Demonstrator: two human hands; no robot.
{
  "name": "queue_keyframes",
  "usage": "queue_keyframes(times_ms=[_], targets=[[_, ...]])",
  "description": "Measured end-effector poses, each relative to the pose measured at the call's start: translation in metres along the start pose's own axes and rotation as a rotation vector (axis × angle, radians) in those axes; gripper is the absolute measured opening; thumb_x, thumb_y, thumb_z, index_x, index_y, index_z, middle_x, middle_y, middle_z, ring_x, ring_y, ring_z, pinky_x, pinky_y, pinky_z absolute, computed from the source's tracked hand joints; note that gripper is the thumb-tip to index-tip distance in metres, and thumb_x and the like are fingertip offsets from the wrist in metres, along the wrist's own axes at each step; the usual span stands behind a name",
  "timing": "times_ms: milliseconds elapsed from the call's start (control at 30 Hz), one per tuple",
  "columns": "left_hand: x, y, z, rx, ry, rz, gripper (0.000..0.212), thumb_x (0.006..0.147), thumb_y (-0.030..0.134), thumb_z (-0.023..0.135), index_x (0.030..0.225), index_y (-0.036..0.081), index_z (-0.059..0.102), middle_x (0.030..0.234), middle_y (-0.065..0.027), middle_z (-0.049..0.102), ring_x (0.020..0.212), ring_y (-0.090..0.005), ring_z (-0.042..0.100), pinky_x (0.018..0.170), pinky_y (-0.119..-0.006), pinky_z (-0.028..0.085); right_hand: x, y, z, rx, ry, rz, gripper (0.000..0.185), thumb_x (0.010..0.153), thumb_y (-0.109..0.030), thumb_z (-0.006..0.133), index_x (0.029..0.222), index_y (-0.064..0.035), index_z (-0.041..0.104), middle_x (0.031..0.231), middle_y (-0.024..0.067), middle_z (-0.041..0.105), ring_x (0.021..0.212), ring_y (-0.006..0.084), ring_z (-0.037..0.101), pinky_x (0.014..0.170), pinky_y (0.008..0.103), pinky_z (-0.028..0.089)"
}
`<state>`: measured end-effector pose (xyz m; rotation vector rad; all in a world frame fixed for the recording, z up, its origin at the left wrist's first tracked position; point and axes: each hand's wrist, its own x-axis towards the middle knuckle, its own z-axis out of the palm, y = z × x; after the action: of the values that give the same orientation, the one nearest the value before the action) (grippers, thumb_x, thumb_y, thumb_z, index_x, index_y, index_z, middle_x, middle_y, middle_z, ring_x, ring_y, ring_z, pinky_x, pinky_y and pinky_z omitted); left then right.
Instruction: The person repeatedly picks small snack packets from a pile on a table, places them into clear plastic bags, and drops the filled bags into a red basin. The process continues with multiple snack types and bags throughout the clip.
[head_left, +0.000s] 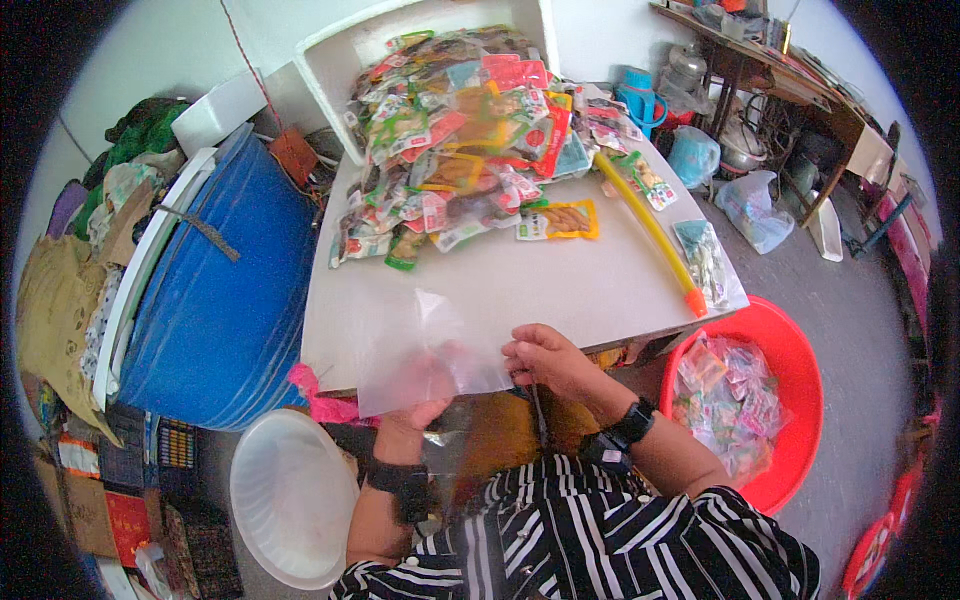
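A clear plastic bag (465, 379) is spread at the near edge of the white table (600, 277). My left hand (424, 390) holds it and shows blurred through the film; whether the fingers are inside the bag or under it, I cannot tell. Beside the bag's right edge is my right hand (551, 364), fingers bent, its grip on the film unclear. Farther back lies a large heap of small snack packets (450, 142). One yellow-edged packet (559, 220) rests at the heap's near side.
A yellow tube with an orange end (649, 229) and a silvery packet (703, 262) lie on the table's right. Below stands a red tub (806, 405) with filled bags. On the left are a big blue barrel (225, 300) and a white plastic basin (289, 495). A foam box (322, 90) backs the heap.
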<state>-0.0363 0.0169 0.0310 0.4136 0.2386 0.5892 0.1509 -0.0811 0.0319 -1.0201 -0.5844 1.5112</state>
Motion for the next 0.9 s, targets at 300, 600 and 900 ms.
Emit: queue_keyframes(times_ms=[300, 600, 900], targets=[[0.016, -0.014, -0.034, 0.373, 0.12, -0.047, 0.021, 0.072, 0.017, 0.048, 0.086, 0.003, 0.054, 0.1, -0.0144, 0.049, 0.094, -0.0256, 0.044, 0.086, -0.037, 0.031, 0.031, -0.001, -0.007, -0.02, 0.162, -0.113, 0.035, 0.071, -0.004, 0.049, 0.103, -0.0013, 0.035, 0.07, 0.0029, 0.047, 0.055, 0.0088, 0.045, 0.045, 0.0205, 0.036], [0.003, 0.045, -0.016, 1.316, 0.848, 1.15, 0.013, 0.073, 0.007, 0.045, 0.083, -0.001, 0.046, 0.085, -0.0072, 0.047, 0.073, -0.0179, 0.045, 0.067, -0.026, 0.037, 0.082, 0.015, -0.027, -0.379, 0.318, -0.312, 0.036, 0.068, -0.01, 0.053, 0.1, 0.0011, 0.04, 0.071, 0.0098, 0.053, 0.057, 0.0142, 0.051, 0.051, 0.0257, 0.042], [0.056, -0.026, -0.012, 1.654, 0.425, 0.482, 0.018, 0.069, 0.015, 0.054, 0.08, 0.001, 0.049, 0.075, -0.0105, 0.05, 0.067, -0.0199, 0.048, 0.061, -0.029, 0.04, 0.086, 0.026, 0.0, -0.612, 0.27, -0.432, 0.033, 0.071, -0.017, 0.052, 0.097, 0.0008, 0.045, 0.078, 0.0111, 0.053, 0.07, 0.0179, 0.053, 0.062, 0.0274, 0.043]])
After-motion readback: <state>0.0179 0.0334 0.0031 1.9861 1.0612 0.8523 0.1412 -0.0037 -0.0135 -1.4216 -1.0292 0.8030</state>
